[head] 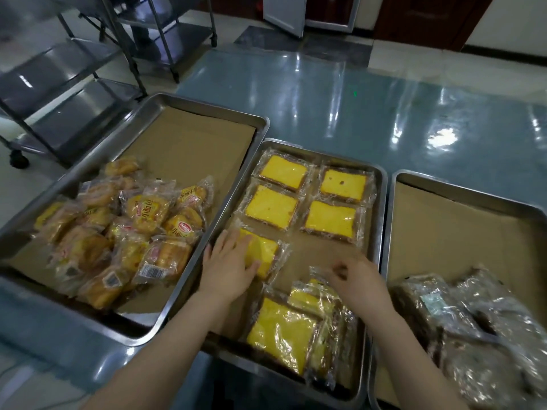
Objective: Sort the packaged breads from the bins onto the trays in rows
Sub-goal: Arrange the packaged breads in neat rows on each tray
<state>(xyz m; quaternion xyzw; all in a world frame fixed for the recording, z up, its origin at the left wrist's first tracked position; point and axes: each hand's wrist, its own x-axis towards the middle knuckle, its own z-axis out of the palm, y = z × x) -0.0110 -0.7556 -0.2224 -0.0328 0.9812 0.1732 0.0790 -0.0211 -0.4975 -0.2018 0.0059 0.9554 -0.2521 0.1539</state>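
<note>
Yellow cake slices being laid in rows on the middle tray.

The left hand lies flat, fingers spread, on a wrapped yellow slice below four placed slices. The right hand, blurred, hovers over the loose pile; whether it pinches a wrapper I cannot tell. Small bun packs fill the left tray; dark packs fill the right tray.

three trays, two hands
</note>
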